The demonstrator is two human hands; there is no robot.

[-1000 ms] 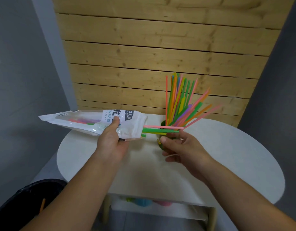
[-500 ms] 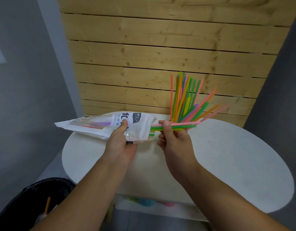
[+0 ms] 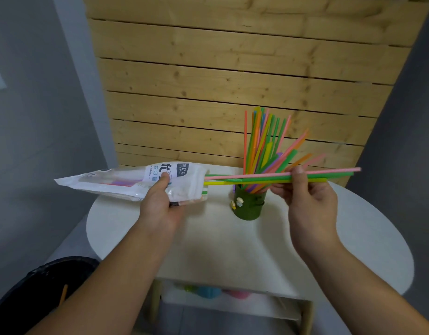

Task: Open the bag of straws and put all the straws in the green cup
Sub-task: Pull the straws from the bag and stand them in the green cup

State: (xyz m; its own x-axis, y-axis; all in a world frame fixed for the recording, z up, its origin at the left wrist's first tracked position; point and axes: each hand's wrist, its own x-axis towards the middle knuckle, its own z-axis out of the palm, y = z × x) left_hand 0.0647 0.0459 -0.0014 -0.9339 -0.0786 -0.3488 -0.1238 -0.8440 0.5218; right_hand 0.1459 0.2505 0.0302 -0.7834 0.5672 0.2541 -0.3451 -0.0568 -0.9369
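Pinching pink, green and yellow straws (image 3: 257, 178) right hand (image 3: 307, 199), left hand (image 3: 160, 204) gripping white bag (image 3: 126, 182), green cup (image 3: 249, 204) bristling.

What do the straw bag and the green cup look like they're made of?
The white printed straw bag looks like thin glossy plastic film: it creases, and straws show through a clear patch. The green cup has a matte, opaque wall with small stuck-on decorations; plastic or coated paper, I cannot tell which.
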